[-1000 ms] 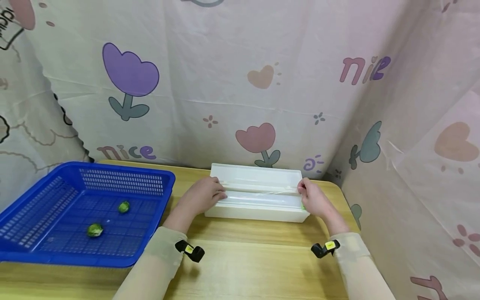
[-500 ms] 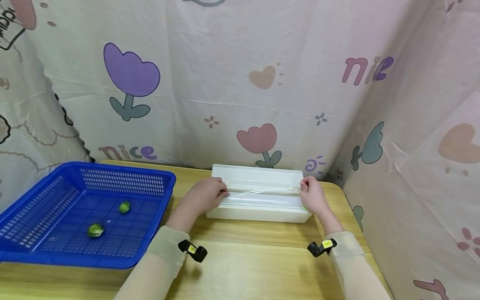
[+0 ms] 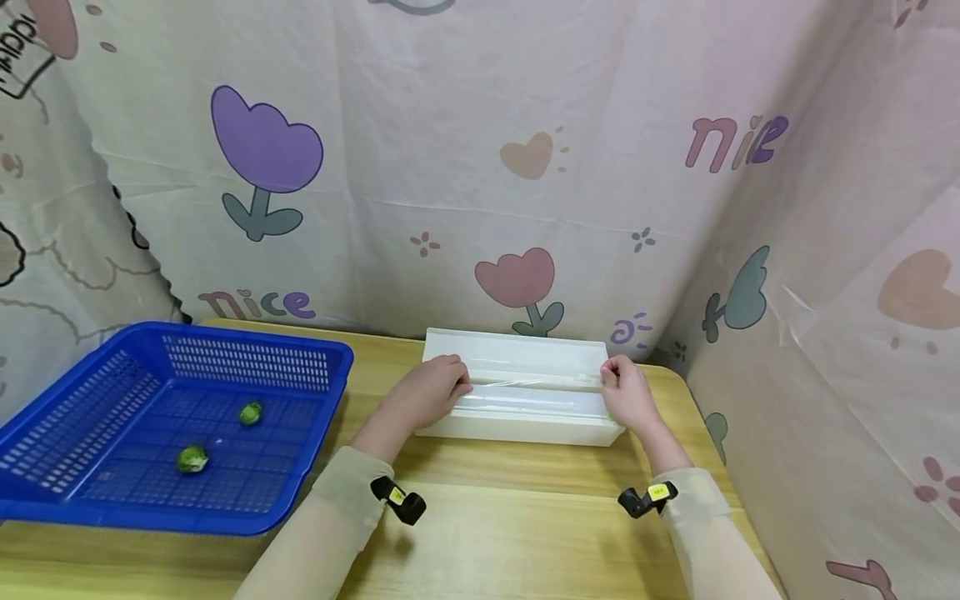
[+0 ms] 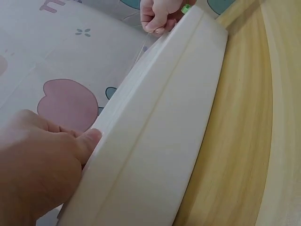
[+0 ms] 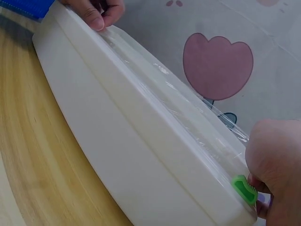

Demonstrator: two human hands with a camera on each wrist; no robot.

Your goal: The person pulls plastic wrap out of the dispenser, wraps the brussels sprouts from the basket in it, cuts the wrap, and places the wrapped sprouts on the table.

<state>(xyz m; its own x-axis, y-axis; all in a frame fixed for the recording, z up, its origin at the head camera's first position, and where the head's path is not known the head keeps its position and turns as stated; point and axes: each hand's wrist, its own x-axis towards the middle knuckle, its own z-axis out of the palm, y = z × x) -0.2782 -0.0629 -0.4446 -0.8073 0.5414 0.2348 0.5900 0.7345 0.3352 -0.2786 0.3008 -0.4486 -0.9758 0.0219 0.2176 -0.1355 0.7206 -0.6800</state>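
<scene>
A long white cling film dispenser (image 3: 517, 428) lies across the table with its lid (image 3: 517, 347) raised at the back. Clear cling film (image 5: 188, 110) stretches along its top between both hands. At the left end, my left hand (image 3: 433, 387) pinches the film with thumb and fingers. My right hand (image 3: 627, 393) pinches the film's other side at the right end. In the right wrist view, a green slide cutter (image 5: 244, 190) sits on the dispenser edge, just by the right fingers. The film roll inside shows only partly.
A blue plastic basket (image 3: 330, 433) stands on the left of the wooden table (image 3: 517, 533). Two small green sprouts, one nearer (image 3: 192, 459) and one farther (image 3: 251, 413), lie in it. A printed curtain (image 3: 405, 167) hangs behind and at the sides.
My left hand has shifted slightly right along the dispenser, still pinching the film. My right hand rose a little early on and has since stayed nearly in place.
</scene>
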